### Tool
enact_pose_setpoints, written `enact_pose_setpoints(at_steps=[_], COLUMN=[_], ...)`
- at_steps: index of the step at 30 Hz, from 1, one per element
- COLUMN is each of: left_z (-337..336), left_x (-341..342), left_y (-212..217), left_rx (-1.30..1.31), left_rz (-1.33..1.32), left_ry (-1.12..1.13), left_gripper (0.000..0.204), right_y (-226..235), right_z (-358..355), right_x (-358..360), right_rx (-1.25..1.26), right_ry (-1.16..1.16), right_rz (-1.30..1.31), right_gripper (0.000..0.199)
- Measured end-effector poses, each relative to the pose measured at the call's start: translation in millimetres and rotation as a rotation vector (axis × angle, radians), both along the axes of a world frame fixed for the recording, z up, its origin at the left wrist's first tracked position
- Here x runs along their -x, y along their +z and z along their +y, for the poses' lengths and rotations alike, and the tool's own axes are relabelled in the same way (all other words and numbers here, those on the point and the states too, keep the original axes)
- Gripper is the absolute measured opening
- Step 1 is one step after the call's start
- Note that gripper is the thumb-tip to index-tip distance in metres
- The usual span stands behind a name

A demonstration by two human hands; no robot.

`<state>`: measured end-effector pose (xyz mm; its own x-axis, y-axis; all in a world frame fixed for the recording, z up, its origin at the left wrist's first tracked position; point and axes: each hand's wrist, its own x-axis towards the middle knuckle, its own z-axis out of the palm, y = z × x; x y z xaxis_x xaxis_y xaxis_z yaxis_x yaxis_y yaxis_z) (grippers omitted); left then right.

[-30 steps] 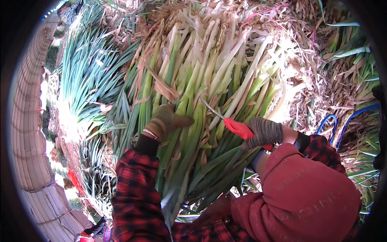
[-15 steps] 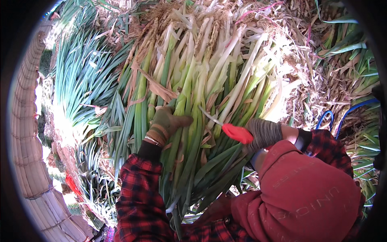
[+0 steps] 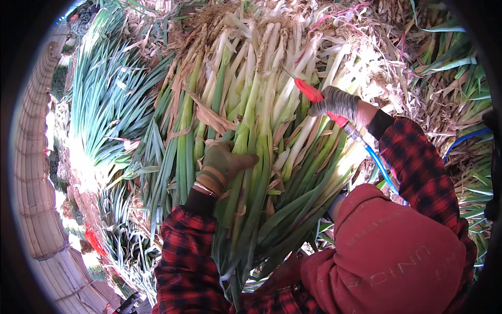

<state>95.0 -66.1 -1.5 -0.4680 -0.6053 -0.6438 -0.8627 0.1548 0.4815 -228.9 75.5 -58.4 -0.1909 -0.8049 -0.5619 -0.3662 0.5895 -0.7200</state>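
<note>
A wide heap of green onions lies before me, with pale stems and dry roots at the far side and green leaves toward me. My left hand, in a brownish-green glove, is closed around several stalks at the middle of the heap. In its grey striped glove, my right hand grips a red air blow gun with a thin metal nozzle. That nozzle points far-left over the white stems. From the gun's rear, a blue hose runs back toward my right sleeve.
Another pile of green onions lies at the left, beside a slatted, curved wall. Dry husks litter the far right, near more leaves. Red cloth with lettering fills the lower right.
My right hand has moved away from me and slightly right with the blow gun, bringing its hose into view. The left hand has shifted slightly right, still around the stalks.
</note>
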Motion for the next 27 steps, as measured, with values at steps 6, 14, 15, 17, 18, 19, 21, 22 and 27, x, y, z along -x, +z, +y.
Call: enact_pose_setpoints(at_steps=[6,14,15,17,18,19,21,22,27], left_z=[2,3,2,1,4,7,13,16,9], left_x=[8,20,16,13,15,13,20,24,20], left_y=[16,39,37,41,44,45,39,42,37], left_rx=[-0.05,-0.132,-0.143,-0.179,-0.201,-0.19,-0.185,-0.19,-0.176], left_rz=[-0.082,-0.012,0.014,0.034,0.028,0.037,0.057,0.074,0.121], left_ry=[-0.076,-0.228,-0.215,-0.148,-0.094,-0.057,-0.021,0.012,0.059], left_gripper=[0.083,0.065,0.064,0.064,0.063,0.057,0.046,0.045,0.042], right_y=[-16,-6,-1,-7,-4,6,24,32,42], right_z=[-36,-45,-36,-10,7,26,71,85,109], right_x=[30,59,38,19,10,-11,-43,-57,-81], right_rx=[0.054,0.103,0.173,0.129,0.127,0.151,0.095,0.13,0.134], right_ry=[-0.184,-0.252,-0.235,-0.019,0.086,0.2,0.333,0.37,0.476], right_rz=[-0.236,-0.239,-0.264,-0.252,-0.236,-0.213,-0.198,-0.259,-0.374], right_gripper=[0.033,0.031,0.037,0.041,0.043,0.045,0.045,0.048,0.051])
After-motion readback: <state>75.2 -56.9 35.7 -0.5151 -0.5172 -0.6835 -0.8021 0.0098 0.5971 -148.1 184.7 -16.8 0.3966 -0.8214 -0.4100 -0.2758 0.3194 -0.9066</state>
